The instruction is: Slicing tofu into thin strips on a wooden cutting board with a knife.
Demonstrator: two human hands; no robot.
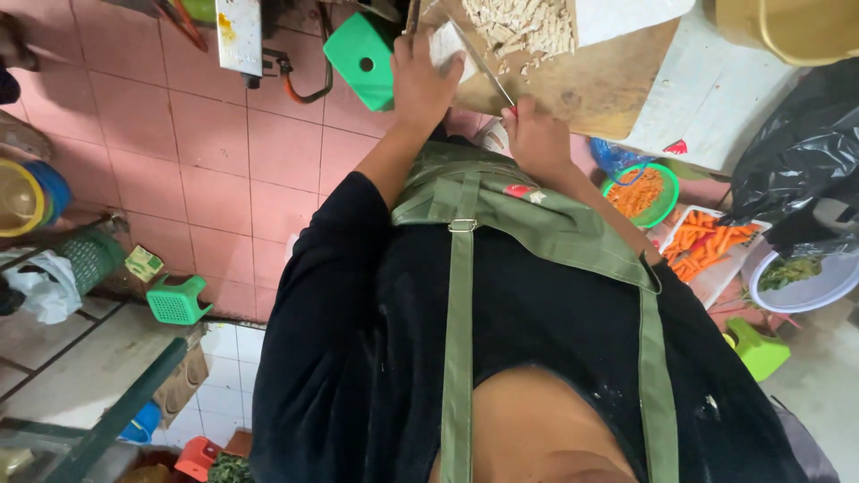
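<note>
Head view: right hand (535,134) grips a knife (483,64); left hand (422,79) presses a pale block (450,45).

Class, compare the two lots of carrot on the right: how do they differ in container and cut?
The green basket is round and holds finely shredded carrot; the white tray is rectangular and holds thicker carrot sticks. The basket sits nearer the wooden cutting board, the tray nearer the white bowl. Both lots are orange, cut, and lie low beside the person.
</note>
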